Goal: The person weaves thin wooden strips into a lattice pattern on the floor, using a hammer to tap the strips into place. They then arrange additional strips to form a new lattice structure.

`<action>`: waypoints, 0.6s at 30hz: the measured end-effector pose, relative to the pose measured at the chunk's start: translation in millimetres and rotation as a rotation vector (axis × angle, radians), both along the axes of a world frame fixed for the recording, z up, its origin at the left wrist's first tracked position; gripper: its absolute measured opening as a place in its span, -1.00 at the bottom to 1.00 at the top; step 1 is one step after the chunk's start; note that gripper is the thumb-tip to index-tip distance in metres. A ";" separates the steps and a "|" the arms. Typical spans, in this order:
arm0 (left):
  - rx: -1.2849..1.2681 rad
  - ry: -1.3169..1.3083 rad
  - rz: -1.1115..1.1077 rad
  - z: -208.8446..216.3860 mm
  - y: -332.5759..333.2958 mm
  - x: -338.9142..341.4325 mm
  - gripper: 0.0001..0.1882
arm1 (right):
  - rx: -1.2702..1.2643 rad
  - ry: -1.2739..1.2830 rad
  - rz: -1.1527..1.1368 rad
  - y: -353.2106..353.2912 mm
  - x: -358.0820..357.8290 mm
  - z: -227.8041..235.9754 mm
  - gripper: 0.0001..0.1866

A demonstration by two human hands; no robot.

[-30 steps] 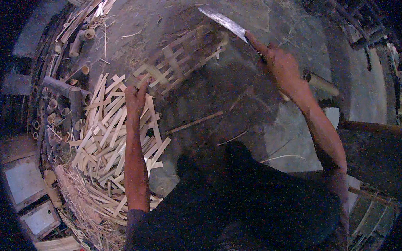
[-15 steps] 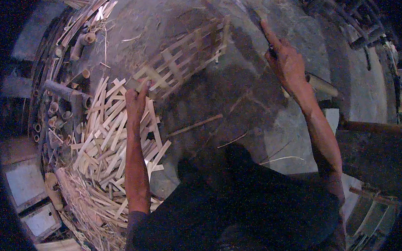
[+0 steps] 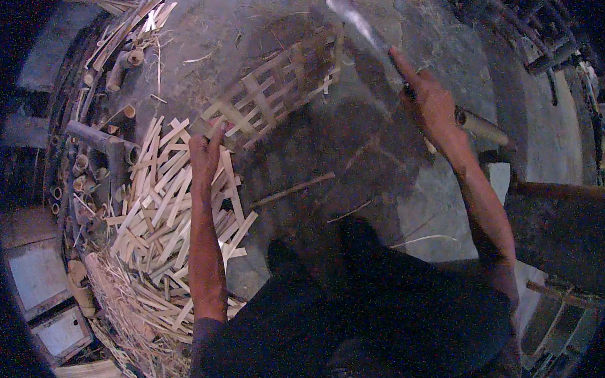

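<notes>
My left hand (image 3: 208,144) is closed on the near left corner of a woven bamboo panel (image 3: 258,92), an open lattice of flat strips that slants up to the far right. Beneath and beside my left forearm lies a heap of pale bamboo strips (image 3: 162,204). My right hand (image 3: 429,100) grips a long-bladed knife (image 3: 356,21), its forefinger stretched along the back of the tool. The blade points to the far left, beyond the panel's far right end and apart from it. My right fingers cover the knife's handle.
Bamboo tubes (image 3: 94,136) and poles are stacked along the left side. One cut bamboo piece (image 3: 481,125) lies by my right wrist. A thin stick (image 3: 292,190) rests on the concrete floor before my knees. Shavings (image 3: 122,303) pile up at lower left, near pale framed boxes (image 3: 38,276).
The knife has come lower and nearer, so more of its blade shows. My right hand has dropped slightly. My left hand and the panel have hardly moved.
</notes>
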State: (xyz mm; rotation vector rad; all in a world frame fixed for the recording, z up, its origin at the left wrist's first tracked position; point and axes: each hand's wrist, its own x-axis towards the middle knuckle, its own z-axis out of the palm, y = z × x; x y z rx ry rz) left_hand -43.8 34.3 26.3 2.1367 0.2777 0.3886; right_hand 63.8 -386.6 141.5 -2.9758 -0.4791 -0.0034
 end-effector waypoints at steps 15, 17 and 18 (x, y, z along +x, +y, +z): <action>-0.884 -0.032 0.148 -29.9 -7.4 -27.0 -0.75 | 0.459 0.227 -0.089 -95.7 -53.5 -194.5 -0.17; -0.823 0.099 0.274 -10.4 -20.6 -30.5 -0.73 | 0.426 0.230 -0.092 -101.8 -66.5 -205.8 -0.17; -0.744 0.073 0.242 -11.3 -14.0 -39.4 -0.72 | 0.473 0.262 -0.095 -90.6 -73.8 -198.1 -0.17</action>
